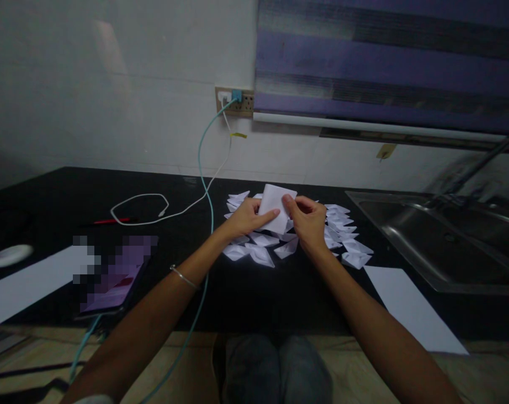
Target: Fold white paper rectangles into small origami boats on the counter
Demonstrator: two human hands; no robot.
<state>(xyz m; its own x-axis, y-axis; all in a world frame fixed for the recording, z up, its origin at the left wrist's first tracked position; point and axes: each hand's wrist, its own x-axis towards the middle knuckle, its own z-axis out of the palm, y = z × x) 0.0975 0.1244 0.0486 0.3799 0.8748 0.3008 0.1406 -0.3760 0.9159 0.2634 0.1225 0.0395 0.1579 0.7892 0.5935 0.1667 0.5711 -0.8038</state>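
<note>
A small folded sheet of white paper (pixel 275 205) is held up between my two hands, above the black countertop. My left hand (pixel 248 217) grips its left side, the thumb lying flat across the front. At the upper right edge, my right hand (pixel 308 219) pinches the sheet between thumb and fingers. Below and around the hands, several folded white paper boats (pixel 260 253) lie in loose rows. More paper boats (pixel 355 247) spread to the right of my right wrist. My hands hide part of this group.
A blank paper sheet (pixel 414 308) lies at right, near the sink (pixel 439 241). On the left are a paper strip (pixel 31 283), a partly blurred phone (pixel 120 280), a red pen (pixel 111 221) and a white roll (pixel 10 255). A teal cable (pixel 211 207) passes by my left forearm.
</note>
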